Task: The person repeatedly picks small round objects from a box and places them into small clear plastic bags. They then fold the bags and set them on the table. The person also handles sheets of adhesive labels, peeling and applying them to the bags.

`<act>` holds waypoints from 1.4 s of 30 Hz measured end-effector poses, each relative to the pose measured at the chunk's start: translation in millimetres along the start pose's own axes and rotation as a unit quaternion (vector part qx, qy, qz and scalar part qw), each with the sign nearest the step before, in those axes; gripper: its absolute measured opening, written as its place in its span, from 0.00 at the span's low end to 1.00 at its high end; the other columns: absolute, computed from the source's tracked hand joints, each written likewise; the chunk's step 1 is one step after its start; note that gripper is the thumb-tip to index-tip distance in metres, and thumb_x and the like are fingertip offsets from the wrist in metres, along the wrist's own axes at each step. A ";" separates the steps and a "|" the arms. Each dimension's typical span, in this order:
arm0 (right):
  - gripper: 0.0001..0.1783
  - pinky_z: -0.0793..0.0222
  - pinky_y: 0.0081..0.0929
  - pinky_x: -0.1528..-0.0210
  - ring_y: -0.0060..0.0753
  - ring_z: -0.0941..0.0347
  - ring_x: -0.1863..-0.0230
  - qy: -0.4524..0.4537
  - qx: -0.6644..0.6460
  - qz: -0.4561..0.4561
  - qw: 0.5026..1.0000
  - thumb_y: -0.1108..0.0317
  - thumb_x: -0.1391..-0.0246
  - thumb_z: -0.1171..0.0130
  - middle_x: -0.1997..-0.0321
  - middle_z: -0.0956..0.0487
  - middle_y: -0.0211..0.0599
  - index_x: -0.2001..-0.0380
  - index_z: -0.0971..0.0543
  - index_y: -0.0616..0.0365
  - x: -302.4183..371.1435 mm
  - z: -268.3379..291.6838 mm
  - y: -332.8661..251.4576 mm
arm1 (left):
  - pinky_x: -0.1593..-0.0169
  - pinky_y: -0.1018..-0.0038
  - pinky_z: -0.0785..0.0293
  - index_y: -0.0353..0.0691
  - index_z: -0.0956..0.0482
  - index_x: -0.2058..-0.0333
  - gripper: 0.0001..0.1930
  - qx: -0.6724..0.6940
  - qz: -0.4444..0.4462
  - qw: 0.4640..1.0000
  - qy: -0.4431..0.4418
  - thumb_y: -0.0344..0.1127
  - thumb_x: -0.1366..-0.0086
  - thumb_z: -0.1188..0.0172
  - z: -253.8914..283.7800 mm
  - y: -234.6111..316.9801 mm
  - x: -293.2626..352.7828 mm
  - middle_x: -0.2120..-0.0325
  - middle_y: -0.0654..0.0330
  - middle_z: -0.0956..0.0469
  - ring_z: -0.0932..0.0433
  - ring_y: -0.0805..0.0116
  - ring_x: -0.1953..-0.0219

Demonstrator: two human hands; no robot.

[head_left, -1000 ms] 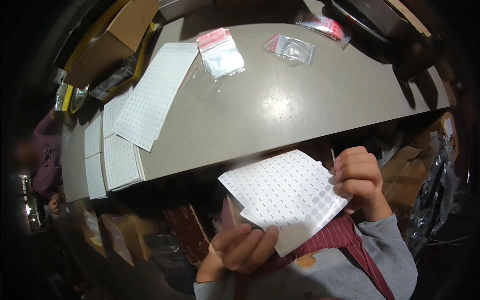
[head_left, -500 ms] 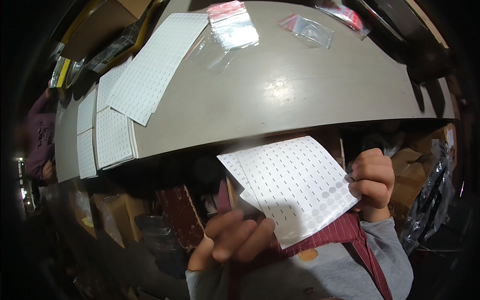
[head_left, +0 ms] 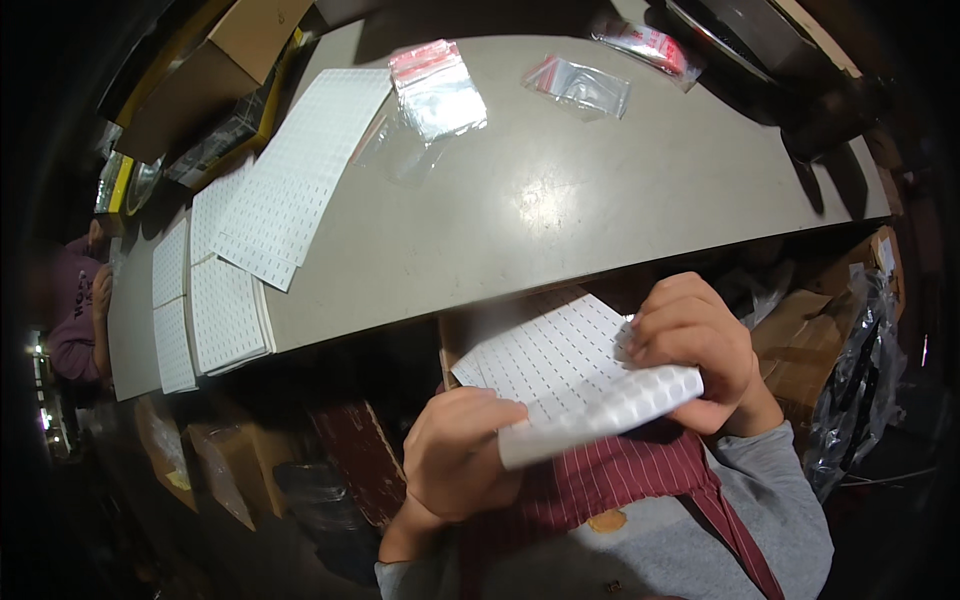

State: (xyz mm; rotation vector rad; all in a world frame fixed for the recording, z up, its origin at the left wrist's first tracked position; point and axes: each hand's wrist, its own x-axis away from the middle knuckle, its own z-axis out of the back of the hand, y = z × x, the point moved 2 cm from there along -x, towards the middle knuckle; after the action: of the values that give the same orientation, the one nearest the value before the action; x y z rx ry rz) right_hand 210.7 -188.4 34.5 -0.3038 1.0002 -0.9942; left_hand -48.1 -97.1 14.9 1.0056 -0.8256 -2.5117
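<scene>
Bending white sheet (head_left: 565,355), both hands' fingers (head_left: 680,340) gripping, clear plastic (head_left: 222,470) in carton (head_left: 268,450)

I'm getting white on the near sheets (head_left: 560,345), patterned with rows of short dark dashes, and pale grey round dots along the curled edge. My view gives the near apron (head_left: 630,475) as maroon with thin pale stripes, the right sleeve (head_left: 775,475) plain grey. At left, I see stacked sheets (head_left: 228,315), white with small dark marks. The table (head_left: 450,240) reads dull grey to me. Farther off, clear bags (head_left: 437,92) carry red bands; a co-worker's shirt (head_left: 72,315), far left, is purple with dark lettering.
</scene>
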 end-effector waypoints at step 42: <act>0.17 0.43 0.14 0.73 0.08 0.34 0.77 0.170 -0.202 -0.302 0.916 0.64 0.34 0.41 0.79 0.25 0.23 0.47 0.23 0.62 -29.2 -23.7 49.9 | 0.60 0.82 0.30 0.26 0.16 0.56 0.10 0.405 0.268 0.856 0.176 0.26 0.33 0.36 -7.9 -31.4 -44.8 0.67 0.60 0.17 0.24 0.78 0.66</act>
State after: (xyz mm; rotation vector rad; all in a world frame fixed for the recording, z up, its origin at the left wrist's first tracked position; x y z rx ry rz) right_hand 214.2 -132.5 6.8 -0.8434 1.4801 -1.4245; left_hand -13.2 -54.2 14.5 1.1845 -1.7956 -1.4259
